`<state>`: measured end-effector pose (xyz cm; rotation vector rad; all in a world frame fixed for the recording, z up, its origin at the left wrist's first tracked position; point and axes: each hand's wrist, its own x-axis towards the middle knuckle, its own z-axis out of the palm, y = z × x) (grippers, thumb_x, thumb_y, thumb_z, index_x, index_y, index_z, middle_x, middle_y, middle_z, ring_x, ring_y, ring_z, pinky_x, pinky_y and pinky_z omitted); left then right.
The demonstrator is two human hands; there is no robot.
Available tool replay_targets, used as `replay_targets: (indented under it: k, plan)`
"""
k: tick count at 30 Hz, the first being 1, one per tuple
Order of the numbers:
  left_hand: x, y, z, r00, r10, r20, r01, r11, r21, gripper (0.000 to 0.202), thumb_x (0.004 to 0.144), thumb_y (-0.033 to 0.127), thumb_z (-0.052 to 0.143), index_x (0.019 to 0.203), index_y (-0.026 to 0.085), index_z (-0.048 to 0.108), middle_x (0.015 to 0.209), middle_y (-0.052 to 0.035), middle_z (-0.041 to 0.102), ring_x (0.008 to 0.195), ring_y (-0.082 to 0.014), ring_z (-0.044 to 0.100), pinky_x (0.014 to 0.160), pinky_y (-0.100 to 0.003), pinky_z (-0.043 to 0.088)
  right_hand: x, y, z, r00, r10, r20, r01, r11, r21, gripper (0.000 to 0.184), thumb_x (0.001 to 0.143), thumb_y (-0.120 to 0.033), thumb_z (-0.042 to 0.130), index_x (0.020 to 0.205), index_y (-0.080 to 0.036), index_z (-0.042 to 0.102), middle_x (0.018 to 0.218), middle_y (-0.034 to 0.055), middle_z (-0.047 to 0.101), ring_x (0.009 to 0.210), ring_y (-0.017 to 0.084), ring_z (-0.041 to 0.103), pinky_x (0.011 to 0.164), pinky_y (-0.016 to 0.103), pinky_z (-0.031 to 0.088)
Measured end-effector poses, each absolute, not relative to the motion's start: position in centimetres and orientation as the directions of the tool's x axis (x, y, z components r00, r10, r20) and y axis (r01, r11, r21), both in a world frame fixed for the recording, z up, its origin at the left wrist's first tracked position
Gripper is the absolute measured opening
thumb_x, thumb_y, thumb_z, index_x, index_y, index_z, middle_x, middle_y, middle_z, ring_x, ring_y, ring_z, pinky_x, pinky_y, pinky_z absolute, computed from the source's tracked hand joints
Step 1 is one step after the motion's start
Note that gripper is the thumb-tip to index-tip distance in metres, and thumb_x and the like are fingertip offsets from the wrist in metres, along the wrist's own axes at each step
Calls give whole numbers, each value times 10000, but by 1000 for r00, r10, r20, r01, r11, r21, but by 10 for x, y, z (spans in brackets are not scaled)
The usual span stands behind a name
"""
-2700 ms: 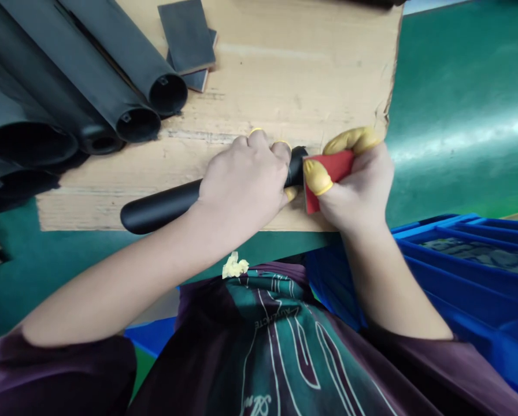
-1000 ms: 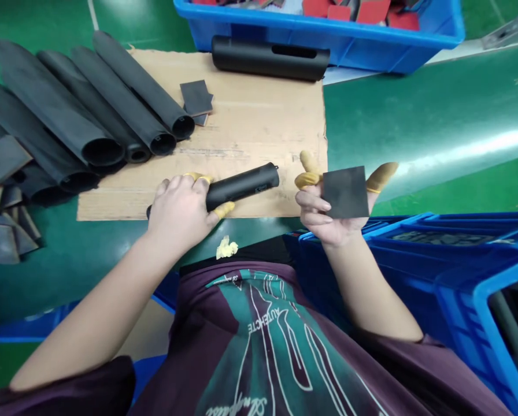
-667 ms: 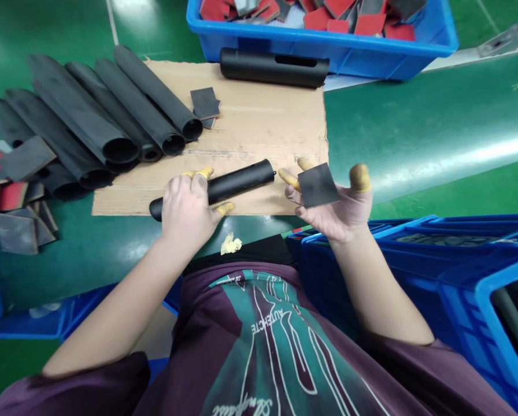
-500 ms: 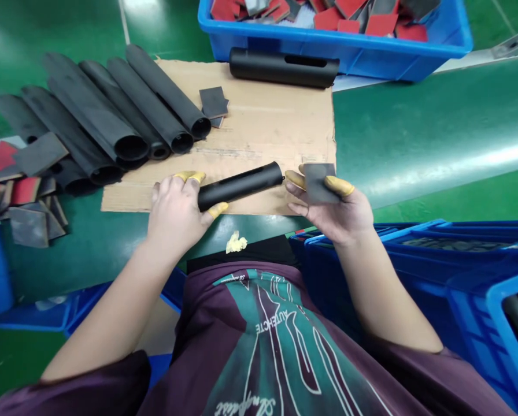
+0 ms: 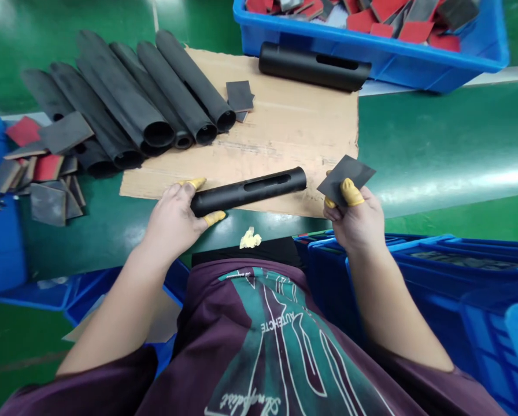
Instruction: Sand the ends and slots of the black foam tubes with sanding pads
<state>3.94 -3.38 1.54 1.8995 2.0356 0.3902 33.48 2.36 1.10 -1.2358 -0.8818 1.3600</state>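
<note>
Crosswise, matte-black slotted tube clasped at its left end by closed left grip, free end pointing toward right grip, pinching a dark grey square abrasive sheet.

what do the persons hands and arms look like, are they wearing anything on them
The left hand and right hand are bare except for yellow finger cots on the thumbs and some fingertips. The forearms are uncovered, coming out of short dark purple sleeves on a shirt with a teal printed front.
</note>
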Motion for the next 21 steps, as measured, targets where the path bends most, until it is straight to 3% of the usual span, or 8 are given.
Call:
replay_targets:
  k: [3, 7, 10, 13, 16, 19, 21]
  plan:
    - [27, -39, 9, -80, 997, -4, 901, 74, 427, 738, 735, 477, 795, 1380, 233, 530, 1264, -137, 664, 1229, -348, 600, 1074, -501, 481, 330, 20, 8, 87, 975, -205, -250, -178, -952, 470, 664, -626, 826, 738, -242, 564, 578, -57, 479, 430, 76, 358, 375, 232, 203]
    - [16, -41, 8, -66, 997, -40, 896, 77, 438, 555, 701, 464, 826, 1187, 266, 647, 1194, -110, 686, 1171, -339, 618, 1042, -493, 495, 325, 19, 10, 67, 968, -244, -307, -212, -928, 387, 648, -580, 780, 755, -238, 635, 645, -20, 595, 427, 83, 380, 361, 243, 187]
    - [13, -42, 8, -106, 993, -49, 832, 116, 542, 485, 678, 487, 830, 1077, 264, 667, 1084, -79, 706, 1093, -312, 646, 1010, -483, 517, 323, 19, 13, -11, 971, -240, -289, -233, -929, 373, 673, -580, 745, 749, -225, 660, 560, -27, 552, 361, 74, 315, 344, 259, 167]
    - [15, -41, 8, -159, 986, -48, 635, 140, 760, 493, 646, 549, 827, 1010, 274, 641, 1051, -37, 712, 1040, -275, 663, 994, -476, 539, 320, 18, 15, -75, 970, -231, -280, -243, -929, 431, 701, -628, 759, 661, -234, 587, 437, -67, 419, 314, 71, 273, 338, 263, 166]
    - [20, -37, 13, -278, 961, 9, 383, 103, 918, 562, 535, 573, 898, 946, 300, 628, 1095, 8, 718, 1089, -269, 651, 1021, -484, 534, 316, 14, 17, -99, 975, -197, -290, -217, -932, 535, 743, -710, 721, 601, -238, 515, 400, -70, 405, 292, 60, 252, 340, 256, 155]
    - [27, -29, 28, -387, 922, -28, 146, 91, 985, 646, 471, 673, 882, 974, 332, 661, 1161, 43, 724, 1156, -296, 630, 1018, -510, 536, 311, 9, 23, -143, 968, -207, -285, -241, -928, 601, 717, -780, 708, 565, -240, 493, 336, -83, 347, 270, 53, 203, 335, 250, 136]
    - [33, -23, 41, -419, 907, -40, 41, 63, 997, 647, 498, 734, 820, 1006, 354, 689, 1187, 59, 730, 1195, -305, 617, 1006, -505, 545, 308, 7, 30, -177, 956, -232, -289, -276, -917, 637, 663, -779, 753, 531, -245, 430, 308, -102, 277, 267, 47, 171, 334, 243, 133]
